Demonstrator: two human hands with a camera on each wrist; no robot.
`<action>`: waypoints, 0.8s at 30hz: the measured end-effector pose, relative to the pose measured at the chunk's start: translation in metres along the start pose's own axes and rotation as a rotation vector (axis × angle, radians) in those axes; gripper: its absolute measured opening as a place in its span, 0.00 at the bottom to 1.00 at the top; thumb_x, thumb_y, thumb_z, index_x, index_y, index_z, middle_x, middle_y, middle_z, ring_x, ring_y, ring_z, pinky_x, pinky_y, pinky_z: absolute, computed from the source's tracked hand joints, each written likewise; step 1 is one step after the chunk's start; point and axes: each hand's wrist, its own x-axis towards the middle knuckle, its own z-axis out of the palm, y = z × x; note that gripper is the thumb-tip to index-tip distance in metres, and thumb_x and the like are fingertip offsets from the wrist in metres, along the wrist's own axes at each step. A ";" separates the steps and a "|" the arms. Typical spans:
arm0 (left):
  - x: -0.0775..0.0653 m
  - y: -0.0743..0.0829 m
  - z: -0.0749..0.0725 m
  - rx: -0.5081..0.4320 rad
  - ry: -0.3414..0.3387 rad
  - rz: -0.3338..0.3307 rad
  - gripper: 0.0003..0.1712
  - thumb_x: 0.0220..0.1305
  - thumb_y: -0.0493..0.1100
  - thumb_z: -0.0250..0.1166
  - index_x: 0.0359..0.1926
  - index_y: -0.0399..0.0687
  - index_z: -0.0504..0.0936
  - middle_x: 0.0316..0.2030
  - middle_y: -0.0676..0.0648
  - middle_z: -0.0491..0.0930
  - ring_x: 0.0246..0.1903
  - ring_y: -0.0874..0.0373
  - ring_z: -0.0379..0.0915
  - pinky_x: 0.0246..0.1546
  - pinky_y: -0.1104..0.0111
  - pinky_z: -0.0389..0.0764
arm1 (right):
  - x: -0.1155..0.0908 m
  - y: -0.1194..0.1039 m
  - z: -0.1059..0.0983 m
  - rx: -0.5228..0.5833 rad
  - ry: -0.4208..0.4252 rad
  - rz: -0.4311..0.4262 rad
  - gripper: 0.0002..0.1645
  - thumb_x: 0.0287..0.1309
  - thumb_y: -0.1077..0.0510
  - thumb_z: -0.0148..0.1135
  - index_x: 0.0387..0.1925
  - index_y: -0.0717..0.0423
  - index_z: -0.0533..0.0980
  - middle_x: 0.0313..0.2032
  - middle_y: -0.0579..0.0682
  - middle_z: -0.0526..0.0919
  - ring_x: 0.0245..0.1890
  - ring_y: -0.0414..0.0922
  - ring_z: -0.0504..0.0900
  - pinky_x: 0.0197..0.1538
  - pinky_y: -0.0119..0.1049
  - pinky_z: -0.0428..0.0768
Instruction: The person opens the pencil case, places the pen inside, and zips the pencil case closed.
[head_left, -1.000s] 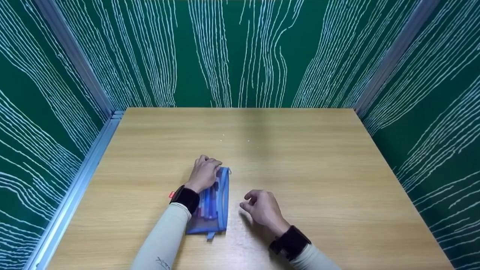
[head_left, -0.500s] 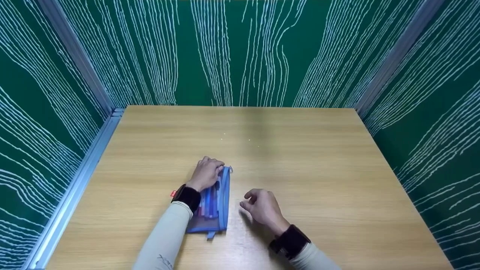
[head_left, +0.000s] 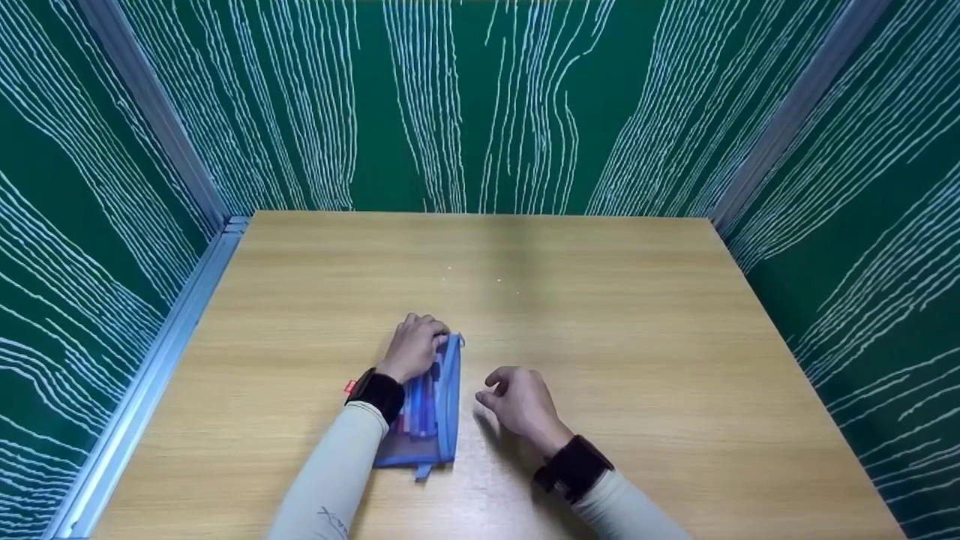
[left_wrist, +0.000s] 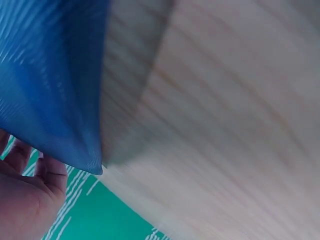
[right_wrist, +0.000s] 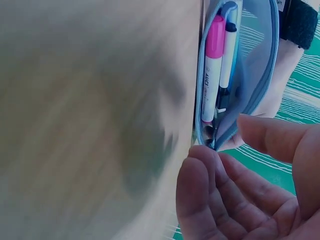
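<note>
A blue mesh pencil case (head_left: 448, 405) lies on the table left of centre, its zipped long side facing right. My left hand (head_left: 412, 349) grips its far end, fingers curled at the corner. In the left wrist view the blue mesh (left_wrist: 50, 85) fills the upper left, beside my left palm. The right wrist view looks into the unzipped mouth, where a pink-capped marker (right_wrist: 212, 70) and a black-capped white pen (right_wrist: 228, 55) lie lengthwise. My right hand (head_left: 521, 401) hovers just right of the case, fingers loosely bent, thumb apart from them, holding nothing.
The wooden table (head_left: 637, 315) stretches around both hands. Green panels with white lines (head_left: 517, 105) stand at its back and sides. A pale metal rail (head_left: 172, 322) runs along the left edge. Several tiny white specks dot the far half of the tabletop.
My right hand has risen slightly in the head view, away from me, and a touch to the left. My left hand keeps its grip on the pencil case, which has barely shifted.
</note>
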 end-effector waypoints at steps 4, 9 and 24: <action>0.000 0.001 0.001 -0.004 0.008 0.014 0.06 0.69 0.38 0.64 0.43 0.43 0.85 0.42 0.43 0.84 0.45 0.42 0.72 0.51 0.48 0.71 | 0.010 -0.005 0.000 -0.013 -0.007 0.028 0.13 0.55 0.55 0.77 0.39 0.57 0.85 0.26 0.45 0.85 0.25 0.38 0.80 0.32 0.37 0.80; 0.000 0.001 0.001 -0.023 0.010 0.013 0.04 0.68 0.38 0.65 0.41 0.44 0.84 0.41 0.45 0.85 0.43 0.44 0.72 0.51 0.50 0.71 | 0.027 -0.012 0.000 -0.038 -0.007 0.072 0.14 0.56 0.55 0.76 0.41 0.57 0.85 0.29 0.46 0.86 0.27 0.40 0.81 0.34 0.38 0.80; -0.001 -0.001 0.002 -0.017 0.021 0.015 0.05 0.67 0.37 0.66 0.43 0.45 0.85 0.39 0.47 0.86 0.39 0.46 0.72 0.46 0.50 0.73 | 0.071 -0.033 0.015 -0.174 -0.085 0.060 0.31 0.72 0.61 0.57 0.74 0.54 0.67 0.68 0.59 0.73 0.67 0.59 0.73 0.67 0.52 0.71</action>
